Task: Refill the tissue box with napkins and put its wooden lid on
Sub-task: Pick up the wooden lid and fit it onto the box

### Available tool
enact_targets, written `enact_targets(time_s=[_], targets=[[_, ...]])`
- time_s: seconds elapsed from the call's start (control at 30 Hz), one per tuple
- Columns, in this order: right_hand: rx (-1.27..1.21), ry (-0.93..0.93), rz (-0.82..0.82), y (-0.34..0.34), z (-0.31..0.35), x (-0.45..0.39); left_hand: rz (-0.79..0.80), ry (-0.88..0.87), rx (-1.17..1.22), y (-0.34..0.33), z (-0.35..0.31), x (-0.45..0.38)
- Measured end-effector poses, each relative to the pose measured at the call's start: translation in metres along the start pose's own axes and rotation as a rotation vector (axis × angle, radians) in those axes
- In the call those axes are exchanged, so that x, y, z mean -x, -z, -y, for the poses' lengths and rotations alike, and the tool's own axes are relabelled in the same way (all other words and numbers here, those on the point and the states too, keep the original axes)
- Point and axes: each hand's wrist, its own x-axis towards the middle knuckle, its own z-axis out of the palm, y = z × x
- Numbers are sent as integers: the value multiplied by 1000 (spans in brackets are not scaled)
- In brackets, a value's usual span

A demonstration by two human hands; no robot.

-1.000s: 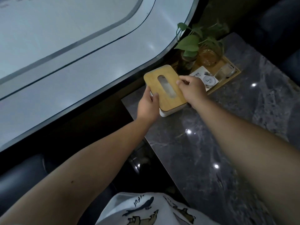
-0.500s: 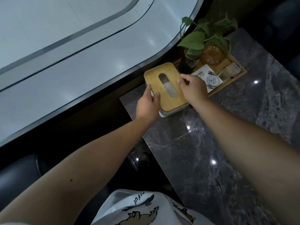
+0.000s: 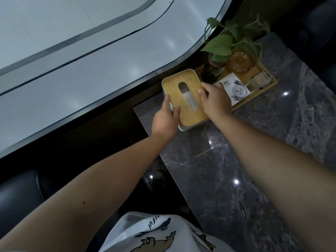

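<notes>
A white tissue box (image 3: 183,127) stands at the far left corner of the dark marble table (image 3: 227,160). Its wooden lid (image 3: 189,82) lies flat on top, with a long oval slot in which pale napkin paper (image 3: 190,99) shows. My left hand (image 3: 165,119) grips the left side of the box, thumb on the lid's edge. On the right side, my right hand (image 3: 215,100) holds the lid with fingertips resting on the wood beside the slot.
A wooden tray (image 3: 258,91) sits just right of the box, holding a potted green plant (image 3: 218,50), an amber glass jar (image 3: 240,60), a white card (image 3: 236,88) and a small clear container (image 3: 259,81). A dark seat (image 3: 20,195) is at lower left.
The lid has settled flat on the box and both hands stay on it. The view has shifted slightly; my right fingers have moved a little along the lid.
</notes>
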Motion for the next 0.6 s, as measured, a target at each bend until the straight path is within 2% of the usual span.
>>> enact_targets(time_s=[0.1, 0.2, 0.27, 0.37, 0.6], targets=[[75, 17, 14, -4, 2, -1, 10, 4, -81, -2, 1, -1], [49, -61, 98, -2, 1, -2, 25, 5, -119, -1, 3, -1], [-24, -121, 171, 3, -2, 1, 49, -51, -145, 1, 5, 2], [-17, -83, 266, 4, -8, 9, 146, -148, -292, 0, 11, 7], [125, -34, 268, 0, -8, 9, 215, -148, -464, -4, 9, 4]])
